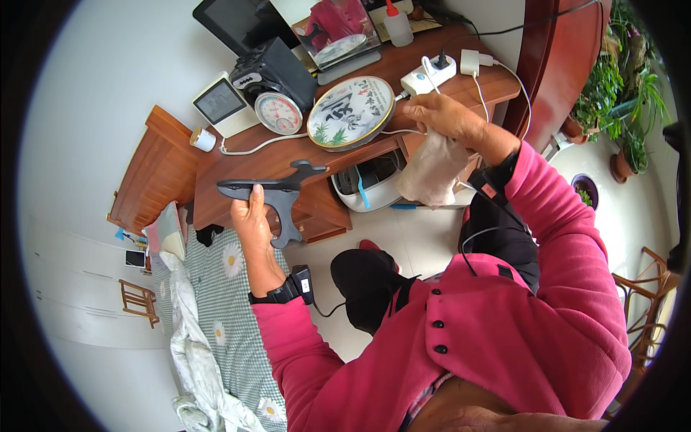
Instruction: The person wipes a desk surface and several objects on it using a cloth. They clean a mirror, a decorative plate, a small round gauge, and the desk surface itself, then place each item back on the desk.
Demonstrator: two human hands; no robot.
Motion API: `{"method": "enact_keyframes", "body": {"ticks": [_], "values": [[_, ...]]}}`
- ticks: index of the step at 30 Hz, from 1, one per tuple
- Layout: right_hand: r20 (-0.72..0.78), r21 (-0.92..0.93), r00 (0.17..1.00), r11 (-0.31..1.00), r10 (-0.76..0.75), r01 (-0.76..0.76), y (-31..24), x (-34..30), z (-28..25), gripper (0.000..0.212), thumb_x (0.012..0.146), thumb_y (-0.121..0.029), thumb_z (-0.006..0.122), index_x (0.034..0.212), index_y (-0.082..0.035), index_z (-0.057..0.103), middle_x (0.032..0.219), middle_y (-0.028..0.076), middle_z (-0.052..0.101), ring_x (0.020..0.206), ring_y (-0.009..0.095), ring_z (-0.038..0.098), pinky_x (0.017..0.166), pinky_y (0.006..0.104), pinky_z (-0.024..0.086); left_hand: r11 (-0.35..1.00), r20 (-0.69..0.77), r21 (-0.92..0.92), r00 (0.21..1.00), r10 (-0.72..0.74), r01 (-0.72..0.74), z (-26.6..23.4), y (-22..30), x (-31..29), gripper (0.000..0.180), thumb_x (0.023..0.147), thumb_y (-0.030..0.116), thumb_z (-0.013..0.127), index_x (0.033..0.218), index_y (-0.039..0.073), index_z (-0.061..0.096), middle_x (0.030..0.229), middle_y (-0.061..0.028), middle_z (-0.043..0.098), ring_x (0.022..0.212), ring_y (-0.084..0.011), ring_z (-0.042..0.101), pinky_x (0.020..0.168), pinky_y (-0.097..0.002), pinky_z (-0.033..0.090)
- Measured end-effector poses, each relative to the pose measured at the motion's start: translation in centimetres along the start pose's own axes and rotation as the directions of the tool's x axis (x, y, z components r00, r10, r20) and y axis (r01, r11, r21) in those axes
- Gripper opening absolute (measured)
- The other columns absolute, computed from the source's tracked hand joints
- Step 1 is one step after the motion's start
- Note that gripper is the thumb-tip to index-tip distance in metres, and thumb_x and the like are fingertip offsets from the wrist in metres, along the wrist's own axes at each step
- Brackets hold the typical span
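Note:
My left hand (252, 223) grips a dark grey bracket-like piece (284, 196) with curved arms, its thumb lying on top. The piece is held up in front of the desk's near edge, on the left. A crumpled beige cloth (432, 169) hangs down from my right hand (453, 121), whose fingers are closed on its upper end. That hand is over the desk's near edge, close to a white power strip (425, 78). Between my hands, a round gold-rimmed plaque (353, 111) with dark brushwork and green leaves rests on the desk, beside a round dial gauge (278, 114).
The brown desk (248, 151) also bears a black speaker box (277, 75), a small white-framed screen (220, 101), a mirror (337, 32) and a red-tipped bottle (397, 27). White cables run along it. A white bin (371, 191) stands below; a checked bed (230, 317) lies left, potted plants (626, 108) right.

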State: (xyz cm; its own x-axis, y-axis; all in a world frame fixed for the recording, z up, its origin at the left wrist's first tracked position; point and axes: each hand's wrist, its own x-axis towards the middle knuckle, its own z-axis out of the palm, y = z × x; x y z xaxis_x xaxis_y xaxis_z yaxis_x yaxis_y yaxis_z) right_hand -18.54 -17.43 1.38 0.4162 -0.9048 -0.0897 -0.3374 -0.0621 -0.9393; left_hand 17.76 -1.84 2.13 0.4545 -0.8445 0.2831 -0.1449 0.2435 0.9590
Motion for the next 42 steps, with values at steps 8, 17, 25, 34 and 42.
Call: {"method": "enact_keyframes", "body": {"ticks": [8,17,25,34,42], "values": [[0.16,-0.43,0.978,0.883,-0.133,0.19,-5.4,9.8,-2.9,0.048,0.089,-0.049,0.061,0.096,-0.003,0.072,0.086,0.007,0.069,0.075,0.018,0.06,0.068,0.0362,0.049,0.801,0.397,-0.488,0.905,-0.151,0.347,2.9,-5.6,-1.5,0.022,0.099,0.019,0.057,0.113,0.002,0.058,0.118,-0.0177,0.063,0.104,-0.0244,0.062,0.093,-0.0424,0.054],[0.16,-0.857,0.987,0.493,-0.019,0.149,-4.2,20.1,-1.8,0.061,0.083,-0.055,0.061,0.1,0.002,0.071,0.097,0.017,0.07,0.092,0.032,0.065,0.081,0.042,0.049,0.599,0.506,-0.675,0.861,-0.048,0.43,7.3,-8.2,-0.7,0.057,0.099,0.023,0.056,0.148,0.006,0.035,0.142,-0.0276,0.046,0.103,-0.0253,0.066,0.089,-0.0415,0.057],[0.217,-0.758,0.969,0.646,0.116,0.092,-3.3,21.3,-0.8,0.068,0.081,-0.058,0.066,0.107,0.004,0.069,0.105,0.017,0.069,0.094,0.031,0.064,0.083,0.0407,0.048,0.669,0.458,-0.608,0.877,-0.145,0.428,8.4,-8.1,1.1,0.052,0.098,0.023,0.059,0.144,0.004,0.043,0.127,-0.008,0.058,0.105,-0.0168,0.063,0.09,-0.032,0.054],[0.267,-0.385,0.963,0.92,0.033,0.075,-3.5,19.3,-2.5,0.049,0.079,-0.044,0.078,0.103,-0.002,0.072,0.097,0.008,0.07,0.089,0.018,0.062,0.077,0.034,0.048,0.786,0.445,-0.474,0.878,-0.176,0.397,8.6,-7.5,0.8,0.044,0.097,0.024,0.061,0.134,0.002,0.052,0.129,-0.0126,0.057,0.107,-0.0233,0.063,0.091,-0.0393,0.055],[0.164,-0.062,0.959,0.968,-0.229,0.242,-5.5,12.1,-2.7,0.042,0.088,-0.032,0.072,0.114,0.001,0.067,0.104,0.008,0.069,0.103,0.017,0.059,0.092,0.0285,0.043,0.785,0.32,-0.579,0.947,-0.029,0.22,8.1,-4.8,-0.1,0.038,0.097,0.022,0.061,0.127,0.0,0.053,0.126,-0.0148,0.058,0.112,-0.0237,0.059,0.095,-0.0405,0.052]]}}
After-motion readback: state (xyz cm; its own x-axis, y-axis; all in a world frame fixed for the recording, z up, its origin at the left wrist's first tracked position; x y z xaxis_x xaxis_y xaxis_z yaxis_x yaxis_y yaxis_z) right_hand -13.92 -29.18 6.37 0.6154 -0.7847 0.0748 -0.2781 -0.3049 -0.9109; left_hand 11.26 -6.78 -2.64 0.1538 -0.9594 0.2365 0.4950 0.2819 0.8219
